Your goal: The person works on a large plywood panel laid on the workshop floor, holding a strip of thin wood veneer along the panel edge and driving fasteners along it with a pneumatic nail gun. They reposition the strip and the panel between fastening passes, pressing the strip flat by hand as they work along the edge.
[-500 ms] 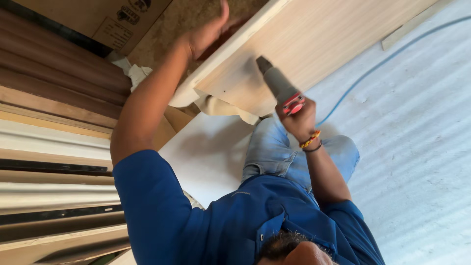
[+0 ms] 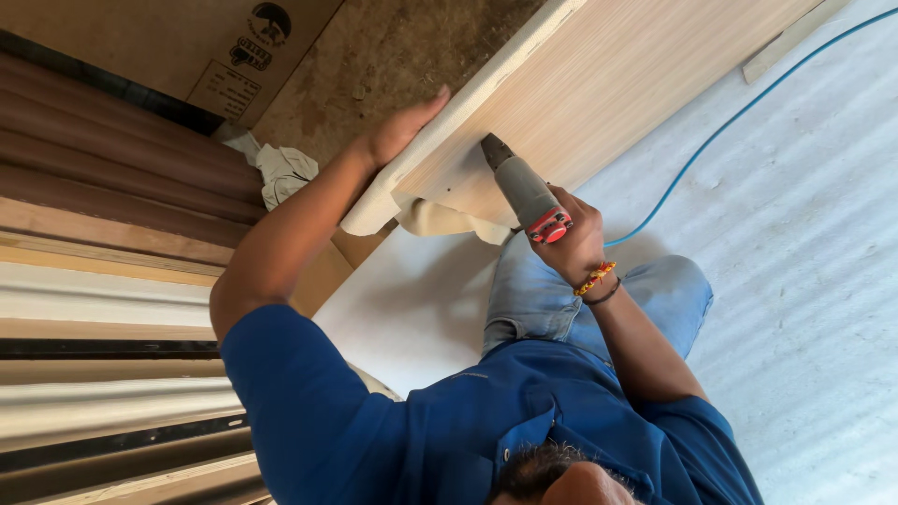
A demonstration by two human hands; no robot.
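Bracing light wood panel [image 2: 599, 103] with flat open left hand [image 2: 398, 131] (steadying it), right hand [image 2: 571, 238] gripping grey power tool [image 2: 524, 192], tip pressing panel face.

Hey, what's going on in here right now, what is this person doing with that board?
A person in a blue shirt is working on a pale wooden board. The left hand lies flat against the board's edge, steadying it. The right hand grips a grey power tool with a red switch, its tip pressed to the board's face. A thin blue cable runs across the white sheet beside them.
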